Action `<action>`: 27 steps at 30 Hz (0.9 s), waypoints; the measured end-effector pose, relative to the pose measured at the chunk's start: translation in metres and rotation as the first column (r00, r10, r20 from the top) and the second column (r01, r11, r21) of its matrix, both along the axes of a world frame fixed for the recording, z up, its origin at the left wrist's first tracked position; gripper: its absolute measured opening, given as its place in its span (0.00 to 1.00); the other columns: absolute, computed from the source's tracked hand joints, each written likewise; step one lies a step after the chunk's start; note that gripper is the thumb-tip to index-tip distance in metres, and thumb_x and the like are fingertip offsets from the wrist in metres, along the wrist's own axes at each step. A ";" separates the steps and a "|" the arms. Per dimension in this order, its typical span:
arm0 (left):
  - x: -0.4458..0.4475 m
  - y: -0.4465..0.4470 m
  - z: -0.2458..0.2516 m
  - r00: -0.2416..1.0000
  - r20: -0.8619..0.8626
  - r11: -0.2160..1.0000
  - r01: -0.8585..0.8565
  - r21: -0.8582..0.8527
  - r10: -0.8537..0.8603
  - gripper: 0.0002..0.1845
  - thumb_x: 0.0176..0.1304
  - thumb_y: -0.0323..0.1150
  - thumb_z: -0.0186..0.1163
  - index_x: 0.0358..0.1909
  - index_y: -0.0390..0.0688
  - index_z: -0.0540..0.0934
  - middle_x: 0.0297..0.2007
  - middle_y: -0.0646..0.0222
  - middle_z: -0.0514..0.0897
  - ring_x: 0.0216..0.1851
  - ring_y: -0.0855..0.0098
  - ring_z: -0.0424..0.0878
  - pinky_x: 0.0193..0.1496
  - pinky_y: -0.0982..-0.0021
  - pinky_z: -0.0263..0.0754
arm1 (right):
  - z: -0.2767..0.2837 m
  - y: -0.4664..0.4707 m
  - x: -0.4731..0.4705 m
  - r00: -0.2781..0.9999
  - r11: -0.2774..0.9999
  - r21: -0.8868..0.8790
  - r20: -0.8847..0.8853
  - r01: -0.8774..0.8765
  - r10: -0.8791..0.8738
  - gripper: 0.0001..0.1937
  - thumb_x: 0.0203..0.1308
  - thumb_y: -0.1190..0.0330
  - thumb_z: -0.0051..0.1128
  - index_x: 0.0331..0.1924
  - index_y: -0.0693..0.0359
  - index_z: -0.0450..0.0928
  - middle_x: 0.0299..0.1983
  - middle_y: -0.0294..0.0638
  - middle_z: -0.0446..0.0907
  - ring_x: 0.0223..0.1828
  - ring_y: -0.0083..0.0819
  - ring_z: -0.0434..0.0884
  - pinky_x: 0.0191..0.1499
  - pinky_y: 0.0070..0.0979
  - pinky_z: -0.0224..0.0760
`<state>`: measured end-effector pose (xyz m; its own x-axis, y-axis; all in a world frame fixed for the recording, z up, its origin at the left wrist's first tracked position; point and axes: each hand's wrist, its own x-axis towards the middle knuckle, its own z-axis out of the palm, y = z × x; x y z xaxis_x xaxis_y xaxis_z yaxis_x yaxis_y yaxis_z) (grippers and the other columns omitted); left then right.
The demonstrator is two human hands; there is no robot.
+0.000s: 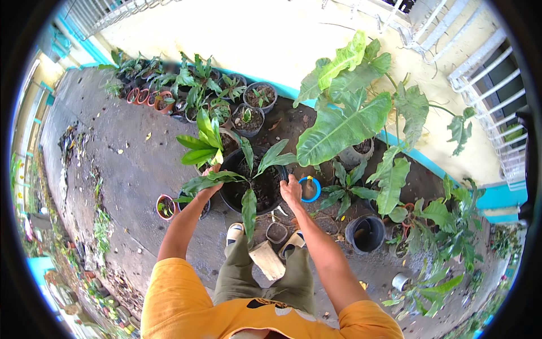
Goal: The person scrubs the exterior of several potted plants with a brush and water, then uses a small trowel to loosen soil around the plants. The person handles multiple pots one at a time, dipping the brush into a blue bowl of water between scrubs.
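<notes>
A large black plant pot [275, 207] with dark soil stands before me. From its soil rises a plant with long green leaves [249, 203]. At the pot's left rim is my left hand [213, 173], partly covered by one of these leaves and close to a bright green potted plant [203, 144]. My right hand [291, 190] grips the right rim, fingers bent over the edge. Just right of that hand sits a small blue-rimmed container [310, 189] with a yellow-tipped tool standing in it.
A wooden block [267, 260] and a small square pot [276, 232] lie between my feet. An unplanted black pot [365, 234] stands to the right. Several potted plants [250, 120] line the wall [237, 38]. Large leaves [345, 127] overhang at right. A small terracotta-coloured pot [166, 207] is at left.
</notes>
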<state>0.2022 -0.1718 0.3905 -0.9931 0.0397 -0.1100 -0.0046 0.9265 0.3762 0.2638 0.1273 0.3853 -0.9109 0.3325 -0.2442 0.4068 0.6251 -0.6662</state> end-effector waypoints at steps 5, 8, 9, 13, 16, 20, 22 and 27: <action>-0.012 -0.040 -0.004 0.981 -0.135 0.987 0.150 0.058 -0.141 0.22 0.58 0.51 0.59 0.41 0.41 0.76 0.34 0.49 0.82 0.40 0.45 0.80 0.40 0.50 0.73 | 0.025 -0.035 0.004 0.997 0.997 0.034 0.035 0.072 -0.073 0.18 0.57 0.59 0.49 0.45 0.64 0.75 0.41 0.62 0.80 0.46 0.60 0.79 0.50 0.50 0.72; -0.031 -0.062 -0.001 0.961 -0.207 0.943 0.230 0.239 -0.182 0.19 0.56 0.49 0.62 0.35 0.42 0.77 0.27 0.51 0.81 0.32 0.46 0.80 0.33 0.52 0.71 | 0.036 -0.062 0.012 0.989 0.987 0.062 0.014 0.146 -0.147 0.16 0.58 0.59 0.48 0.41 0.64 0.74 0.39 0.63 0.80 0.43 0.61 0.80 0.47 0.50 0.73; -0.038 -0.067 0.002 0.965 -0.167 0.934 0.241 0.264 -0.202 0.18 0.56 0.48 0.63 0.34 0.42 0.77 0.26 0.52 0.80 0.31 0.47 0.80 0.31 0.53 0.71 | 0.040 -0.070 0.014 0.980 0.981 0.051 0.050 0.188 -0.190 0.16 0.58 0.59 0.47 0.41 0.63 0.74 0.39 0.62 0.80 0.43 0.60 0.80 0.47 0.50 0.73; -0.062 -0.073 0.020 0.922 -0.224 0.882 0.373 0.288 -0.317 0.16 0.54 0.46 0.65 0.29 0.42 0.77 0.20 0.56 0.78 0.25 0.51 0.78 0.27 0.56 0.69 | 0.049 -0.096 0.029 0.931 0.930 -0.052 0.048 0.363 -0.361 0.18 0.54 0.61 0.51 0.46 0.63 0.74 0.45 0.60 0.78 0.48 0.59 0.77 0.50 0.50 0.70; -0.073 -0.063 0.028 0.896 -0.198 0.871 0.437 0.223 -0.399 0.16 0.54 0.44 0.67 0.27 0.42 0.76 0.19 0.56 0.77 0.23 0.51 0.77 0.26 0.58 0.68 | 0.049 -0.109 0.047 0.885 0.877 -0.120 0.094 0.466 -0.457 0.17 0.54 0.60 0.52 0.44 0.61 0.73 0.42 0.58 0.80 0.45 0.57 0.79 0.48 0.49 0.73; -0.074 -0.045 0.011 0.814 -0.235 0.807 0.571 0.150 -0.532 0.16 0.54 0.43 0.67 0.26 0.40 0.75 0.21 0.52 0.78 0.25 0.46 0.76 0.28 0.54 0.69 | 0.040 -0.111 0.076 0.828 0.819 -0.128 0.142 0.559 -0.543 0.18 0.54 0.61 0.53 0.47 0.60 0.73 0.43 0.57 0.80 0.47 0.57 0.79 0.49 0.49 0.72; -0.070 -0.033 -0.008 0.762 -0.239 0.761 0.638 0.118 -0.602 0.17 0.55 0.43 0.66 0.28 0.39 0.74 0.25 0.49 0.79 0.29 0.42 0.77 0.31 0.50 0.69 | 0.035 -0.106 0.093 0.805 0.798 -0.119 0.150 0.591 -0.575 0.19 0.54 0.60 0.53 0.49 0.60 0.72 0.44 0.57 0.80 0.48 0.56 0.78 0.49 0.48 0.72; -0.042 0.022 -0.054 0.728 -0.117 0.646 0.661 0.383 -0.675 0.17 0.56 0.43 0.65 0.36 0.39 0.77 0.24 0.50 0.79 0.29 0.43 0.78 0.32 0.48 0.70 | 0.019 -0.079 0.156 0.698 0.693 -0.103 0.198 0.713 -0.689 0.23 0.55 0.59 0.54 0.55 0.57 0.71 0.46 0.55 0.80 0.50 0.55 0.77 0.51 0.47 0.70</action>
<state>0.1606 -0.1497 0.3362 -0.6768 0.7355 0.0309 0.5401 0.4675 0.6998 0.4199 0.0481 0.4046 -0.3822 0.8058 -0.4523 0.7738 0.0115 -0.6333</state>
